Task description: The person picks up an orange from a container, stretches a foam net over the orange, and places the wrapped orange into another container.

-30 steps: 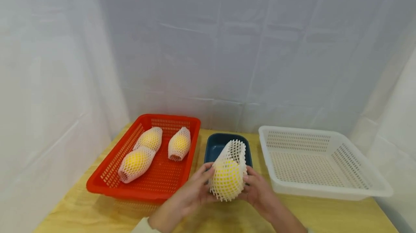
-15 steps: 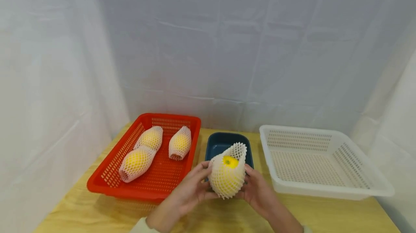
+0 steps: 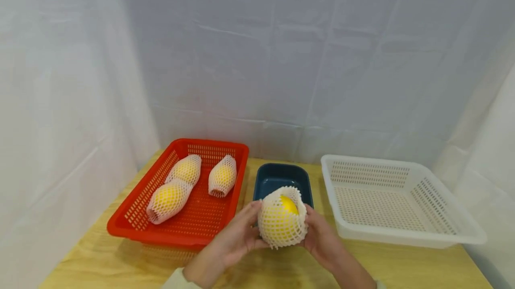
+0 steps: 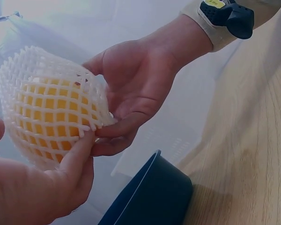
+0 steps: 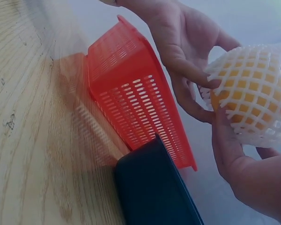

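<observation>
Both hands hold a round yellow fruit in a white foam net (image 3: pixel 281 222), raised in front of the blue bin (image 3: pixel 281 170). My left hand (image 3: pixel 237 237) grips its left side, thumb below and fingers along the net. On the other side my right hand (image 3: pixel 322 237) grips it, fingers at the net's edge. Bare yellow skin shows through the net's opening at the upper right. In the left wrist view, fingertips of both hands meet at the foam net (image 4: pixel 51 112). From the right wrist, the fruit (image 5: pixel 253 93) sits between the two hands.
A red basket (image 3: pixel 177 242) at the left holds three yellow fruits in foam nets, one of them the front fruit (image 3: pixel 169 201). At the right stands a white basket (image 3: pixel 402 233). All stand on a wooden table (image 3: pixel 132 264), with white sheeting behind.
The net's long loose end, which stood up above the fruit, is now drawn down close around it. The fruit has turned in the hands, and its bare patch now faces upper right.
</observation>
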The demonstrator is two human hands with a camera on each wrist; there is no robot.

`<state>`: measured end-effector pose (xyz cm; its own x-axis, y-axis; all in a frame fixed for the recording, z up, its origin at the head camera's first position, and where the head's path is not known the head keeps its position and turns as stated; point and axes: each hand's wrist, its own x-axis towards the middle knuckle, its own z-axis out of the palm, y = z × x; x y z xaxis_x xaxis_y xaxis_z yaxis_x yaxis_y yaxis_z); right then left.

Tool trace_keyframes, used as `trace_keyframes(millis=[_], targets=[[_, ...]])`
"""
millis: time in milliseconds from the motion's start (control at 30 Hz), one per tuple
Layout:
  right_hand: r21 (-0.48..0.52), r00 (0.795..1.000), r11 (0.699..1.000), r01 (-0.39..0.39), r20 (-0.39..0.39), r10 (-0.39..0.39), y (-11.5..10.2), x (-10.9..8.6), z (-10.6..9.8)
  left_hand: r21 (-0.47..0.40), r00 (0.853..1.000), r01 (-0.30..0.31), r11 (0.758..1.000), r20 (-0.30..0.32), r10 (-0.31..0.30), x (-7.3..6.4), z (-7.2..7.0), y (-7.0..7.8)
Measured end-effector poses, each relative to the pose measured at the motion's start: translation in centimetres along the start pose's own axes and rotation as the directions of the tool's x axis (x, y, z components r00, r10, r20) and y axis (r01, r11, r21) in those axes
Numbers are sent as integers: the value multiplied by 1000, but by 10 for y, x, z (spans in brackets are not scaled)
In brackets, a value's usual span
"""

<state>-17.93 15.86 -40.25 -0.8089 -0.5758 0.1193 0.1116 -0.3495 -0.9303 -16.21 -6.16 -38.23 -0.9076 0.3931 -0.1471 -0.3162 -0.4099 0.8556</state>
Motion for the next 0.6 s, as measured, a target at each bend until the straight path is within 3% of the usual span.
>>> trace_keyframes(millis=[200,433,600], targets=[[15,999,1000,26,30,-27,3,0,-2,-20,1000,-3,1000,-12,3,0,-1,0],[137,1000,991,-11,5,10,4,-2,-6,5,1000,-7,1000,-10,7,2,-1,-5],[112,1000,994,-12,7,12,5,-2,-6,4,1000,-6,1000,-16,7,3,0,-8]])
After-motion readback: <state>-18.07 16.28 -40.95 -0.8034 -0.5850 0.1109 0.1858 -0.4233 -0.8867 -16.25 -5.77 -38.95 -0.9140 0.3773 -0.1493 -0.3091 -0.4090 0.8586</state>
